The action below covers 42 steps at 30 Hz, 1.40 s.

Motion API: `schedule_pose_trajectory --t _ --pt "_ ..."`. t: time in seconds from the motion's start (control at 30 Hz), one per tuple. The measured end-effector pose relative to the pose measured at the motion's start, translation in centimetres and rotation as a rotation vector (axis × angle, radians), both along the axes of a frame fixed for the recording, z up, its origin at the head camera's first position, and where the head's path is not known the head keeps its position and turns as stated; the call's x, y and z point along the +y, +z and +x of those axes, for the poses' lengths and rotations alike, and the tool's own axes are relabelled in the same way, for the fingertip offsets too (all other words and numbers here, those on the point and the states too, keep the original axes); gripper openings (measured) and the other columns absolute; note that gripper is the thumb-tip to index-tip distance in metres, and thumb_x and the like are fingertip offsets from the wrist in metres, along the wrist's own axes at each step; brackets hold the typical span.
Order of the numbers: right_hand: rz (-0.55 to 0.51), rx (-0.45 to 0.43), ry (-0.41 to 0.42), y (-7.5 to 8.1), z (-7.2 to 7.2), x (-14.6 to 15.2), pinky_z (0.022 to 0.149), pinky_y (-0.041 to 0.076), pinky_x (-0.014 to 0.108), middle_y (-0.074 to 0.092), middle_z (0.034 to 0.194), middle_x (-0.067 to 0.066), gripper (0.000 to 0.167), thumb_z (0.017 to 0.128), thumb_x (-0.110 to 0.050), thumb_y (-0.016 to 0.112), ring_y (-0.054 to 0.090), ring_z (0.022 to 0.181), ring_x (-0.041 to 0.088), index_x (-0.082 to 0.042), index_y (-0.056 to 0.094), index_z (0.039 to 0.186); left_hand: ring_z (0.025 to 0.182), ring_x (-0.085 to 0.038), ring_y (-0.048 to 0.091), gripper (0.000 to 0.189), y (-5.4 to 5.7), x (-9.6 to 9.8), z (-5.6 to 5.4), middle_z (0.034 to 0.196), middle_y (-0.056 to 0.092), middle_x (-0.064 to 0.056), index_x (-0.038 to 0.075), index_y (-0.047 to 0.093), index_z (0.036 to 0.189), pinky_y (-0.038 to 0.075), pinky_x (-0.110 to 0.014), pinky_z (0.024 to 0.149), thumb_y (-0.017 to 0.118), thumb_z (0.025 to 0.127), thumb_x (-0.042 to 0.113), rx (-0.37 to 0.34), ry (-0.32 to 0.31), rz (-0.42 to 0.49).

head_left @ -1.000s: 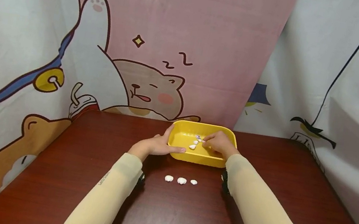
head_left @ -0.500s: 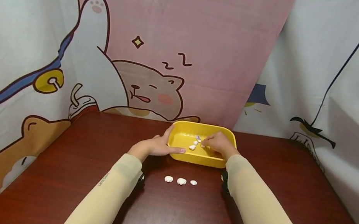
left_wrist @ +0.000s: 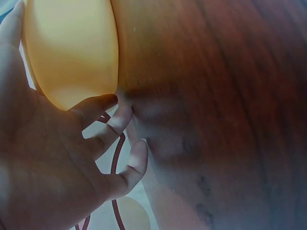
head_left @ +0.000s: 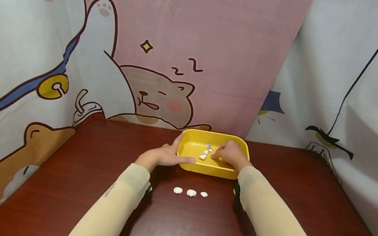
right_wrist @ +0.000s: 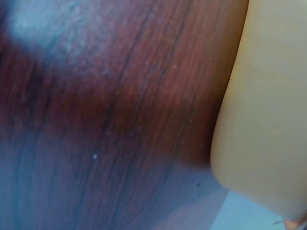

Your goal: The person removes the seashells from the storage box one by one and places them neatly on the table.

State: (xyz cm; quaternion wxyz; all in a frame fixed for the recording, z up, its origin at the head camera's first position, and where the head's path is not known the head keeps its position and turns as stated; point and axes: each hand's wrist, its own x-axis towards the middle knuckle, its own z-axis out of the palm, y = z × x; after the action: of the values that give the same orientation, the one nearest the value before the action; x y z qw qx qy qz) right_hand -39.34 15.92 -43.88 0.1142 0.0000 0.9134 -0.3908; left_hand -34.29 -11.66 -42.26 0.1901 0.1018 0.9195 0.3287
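A yellow plastic tray (head_left: pixel 208 170) stands on the table with several small white seashells (head_left: pixel 206 152) inside. My left hand (head_left: pixel 164 154) grips its left front corner, the thumb along the front wall and the fingers at the left side. In the left wrist view one finger of the left hand (left_wrist: pixel 57 158) presses the tray's end while two others stand apart from it. My right hand (head_left: pixel 230 153) reaches over the right rim, its fingertips bent down to the tray floor beside the shells. I cannot tell whether a shell sits between those fingertips.
In front of the tray, three white seashells (head_left: pixel 191 193) lie in a row on the dark red-brown table (head_left: pixel 193 234). A cartoon-printed cloth (head_left: pixel 235 59) hangs behind the table's back edge. The right wrist view shows the tray's outer wall (right_wrist: pixel 264 110) and the table.
The right hand's fingertips shift slightly toward the tray's near side. A pale bit seen at them earlier no longer stands out. The left hand keeps its place on the tray; the head view tilts slightly.
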Motion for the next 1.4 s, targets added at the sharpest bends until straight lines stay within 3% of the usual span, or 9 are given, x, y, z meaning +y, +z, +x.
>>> schedule_pose_trajectory --t 0.3,0.77,1.1,1.4 --pt "0.036 0.022 0.046 0.0 0.4 -0.3 0.073 0.045 0.027 0.074 0.104 0.008 0.017 0.090 -0.019 0.085 0.056 0.086 0.021 -0.007 0.084 0.101 0.159 -0.045 0.029 0.128 -0.1 -0.1 0.0 0.170 0.028 -0.028 0.041 -0.011 0.170 0.029 -0.067 0.126 0.068 0.080 0.086 0.023 -0.014 -0.008" --pt "0.070 0.089 0.111 0.4 1.1 -0.6 0.082 0.042 0.029 0.075 0.107 0.009 0.016 0.090 -0.018 0.085 0.055 0.095 0.023 -0.005 0.084 0.100 0.157 -0.045 0.033 0.127 0.0 0.0 -0.2 0.169 0.030 -0.029 0.040 -0.011 0.170 0.030 -0.066 0.126 0.067 0.081 0.087 0.043 -0.026 -0.022" --pt "0.046 0.069 0.153 0.1 1.1 -0.8 0.080 0.041 0.029 0.071 0.102 0.007 0.013 0.089 -0.018 0.085 0.054 0.092 0.022 -0.007 0.084 0.097 0.158 -0.045 0.032 0.127 -0.1 -0.1 0.1 0.169 0.032 -0.029 0.038 -0.011 0.170 0.030 -0.065 0.126 0.068 0.082 0.085 0.031 -0.028 -0.012" --pt "0.079 0.025 0.171 0.1 0.9 -0.9 0.087 0.042 0.034 0.071 0.102 0.005 0.014 0.091 -0.024 0.085 0.056 0.099 0.026 -0.012 0.084 0.098 0.157 -0.046 0.033 0.126 -0.1 -0.1 -0.1 0.169 0.028 -0.030 0.038 -0.010 0.171 0.031 -0.066 0.125 0.068 0.083 0.083 0.041 -0.032 -0.003"
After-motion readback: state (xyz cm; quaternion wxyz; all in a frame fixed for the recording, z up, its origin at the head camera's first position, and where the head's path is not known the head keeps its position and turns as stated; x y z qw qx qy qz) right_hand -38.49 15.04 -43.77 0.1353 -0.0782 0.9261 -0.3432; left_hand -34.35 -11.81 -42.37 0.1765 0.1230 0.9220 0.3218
